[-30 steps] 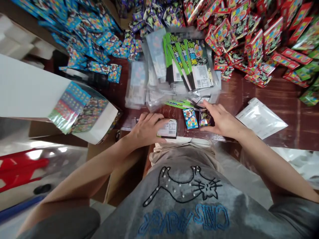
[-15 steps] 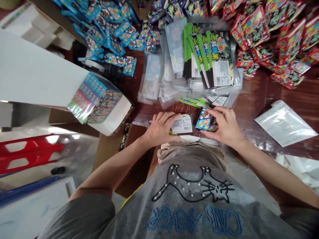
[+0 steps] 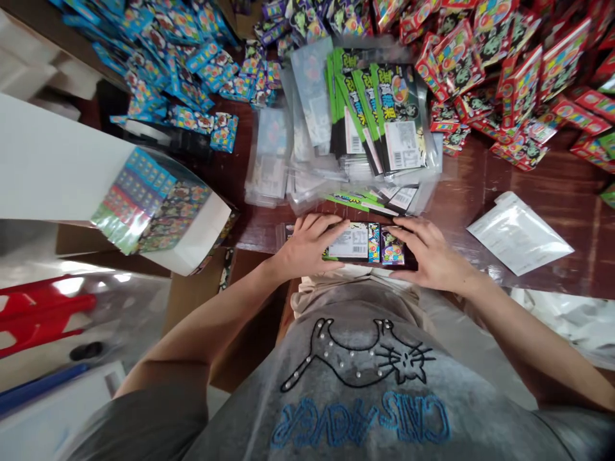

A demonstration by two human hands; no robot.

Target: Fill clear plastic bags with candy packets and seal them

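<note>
At the table's front edge, my left hand (image 3: 311,246) is wrapped round the left part of a clear bag with a white label panel (image 3: 350,241). A small blue packet (image 3: 373,243) shows at the bag's right end, partly inside it. Just right of that, a purple packet (image 3: 393,246) lies flat, its right side against my right hand (image 3: 425,251), whose thumb and fingers are round it. Above both hands lies a pile of clear bags with green and black cards (image 3: 398,121).
Blue packets (image 3: 182,70) are heaped at the back left, red packets (image 3: 523,77) at the back right. A white open box with printed side (image 3: 195,237) stands left. A silvery plastic bag (image 3: 519,234) lies on the table (image 3: 461,192) at right.
The blue packet has moved left into the bag's right end, and a purple packet now lies beside it by my right hand. The view has shifted slightly to the right.
</note>
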